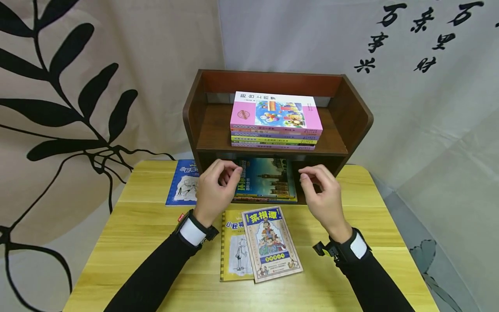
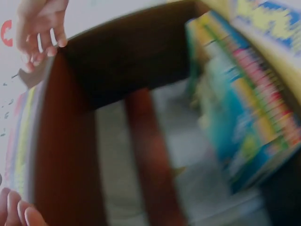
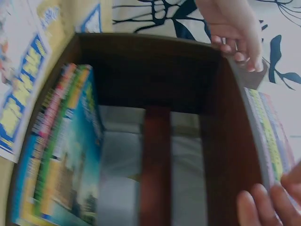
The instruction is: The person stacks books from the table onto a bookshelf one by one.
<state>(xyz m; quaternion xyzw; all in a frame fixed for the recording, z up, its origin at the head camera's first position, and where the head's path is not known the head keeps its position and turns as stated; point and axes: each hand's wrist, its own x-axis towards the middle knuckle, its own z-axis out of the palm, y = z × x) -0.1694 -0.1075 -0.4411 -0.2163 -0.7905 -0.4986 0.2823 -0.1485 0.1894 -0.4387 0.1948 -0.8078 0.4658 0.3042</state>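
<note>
My left hand [image 1: 216,190] hovers before the left part of a brown wooden bookshelf [image 1: 338,141], fingers loosely curled with nothing in them. Likewise bent and holding nothing, my right hand [image 1: 322,197] is before the right part. On the upper shelf lies a stack of books [image 1: 277,130], a pink one on top. The lower compartment holds another stack, topped by a blue-green book [image 1: 269,177] with a tower on its cover. Both wrist views look into that compartment; fingers [image 2: 21,212] of the left hand and fingers [image 3: 265,207] of the right show at the edges.
A yellow book [image 1: 237,253] lies on the wooden table [image 1: 148,260], partly covered by a cream comic-style book [image 1: 271,242]. Left of the shelf lies a blue book [image 1: 185,184], partly hidden by it and the left hand. Printed cloth [image 1: 409,121] hangs behind.
</note>
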